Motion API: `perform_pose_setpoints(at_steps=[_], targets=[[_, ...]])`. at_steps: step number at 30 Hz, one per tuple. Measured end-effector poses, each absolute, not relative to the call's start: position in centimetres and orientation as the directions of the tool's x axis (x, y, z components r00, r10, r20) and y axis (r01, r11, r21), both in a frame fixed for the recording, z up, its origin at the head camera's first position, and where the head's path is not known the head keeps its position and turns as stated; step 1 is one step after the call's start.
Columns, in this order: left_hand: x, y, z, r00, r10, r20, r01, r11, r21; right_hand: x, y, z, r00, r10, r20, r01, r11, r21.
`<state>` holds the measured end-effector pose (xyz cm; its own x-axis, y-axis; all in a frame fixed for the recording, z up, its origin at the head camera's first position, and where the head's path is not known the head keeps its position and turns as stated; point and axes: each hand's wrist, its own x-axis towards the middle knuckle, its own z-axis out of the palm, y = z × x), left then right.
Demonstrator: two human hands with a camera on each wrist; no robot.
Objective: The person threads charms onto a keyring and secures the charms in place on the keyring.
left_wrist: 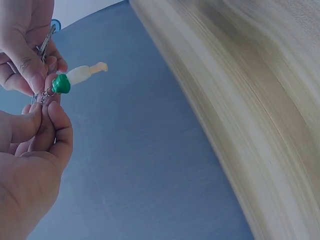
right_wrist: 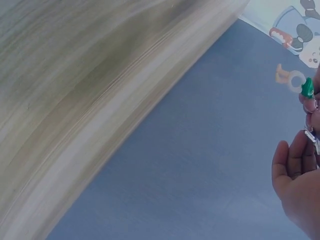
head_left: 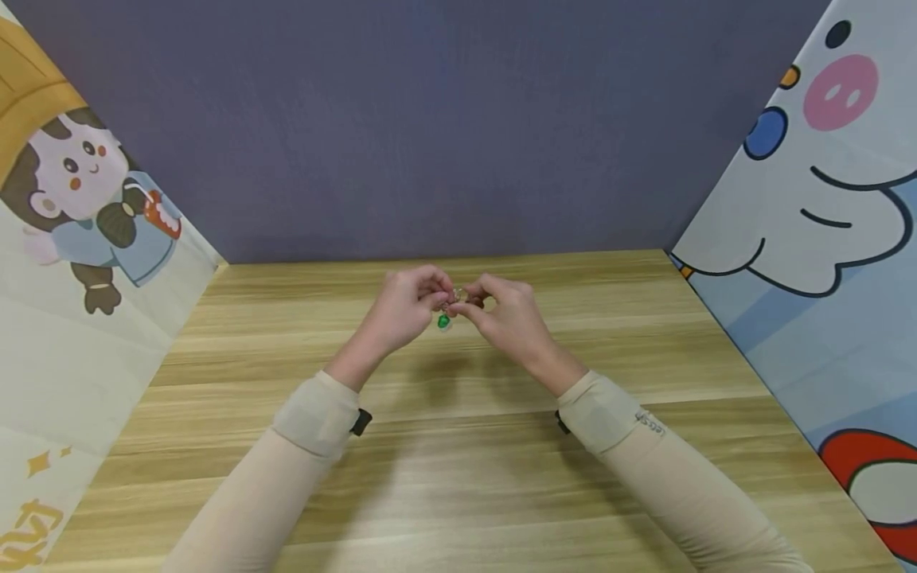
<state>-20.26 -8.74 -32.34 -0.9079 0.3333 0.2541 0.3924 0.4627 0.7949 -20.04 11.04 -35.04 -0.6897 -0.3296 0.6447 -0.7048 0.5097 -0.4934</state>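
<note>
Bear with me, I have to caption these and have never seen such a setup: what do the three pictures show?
There is no machine here, just a person's two bare hands. The wide picture comes from a camera worn on the head, looking forward and down; the other two come from cameras on the left and right wrists, so the scene looks tilted there. Together, the left hand and right hand hold a small trinket, pinching its metal parts. Its green-and-whitish charm hangs below the fingers in the head view. Beneath is a wood-grain table, where soft shadows fall; behind it stands a dark blue-grey panel.
</note>
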Motion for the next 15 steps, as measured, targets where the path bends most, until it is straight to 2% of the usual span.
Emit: perform_pose_setpoints(at_steps=[8, 15], targets=[[-20.38, -8.59, -32.41, -0.906, 0.342, 0.249, 0.392, 0.456, 0.799, -20.26, 10.93, -35.21, -0.68, -0.325, 0.657, -0.711, 0.509, -0.484], [-20.88, -8.92, -32.37, -0.928, 0.351, 0.127, 0.258, 0.358, 0.897, -20.46, 11.24, -35.17, -0.623, -0.337, 0.706, -0.753, 0.503, -0.424]])
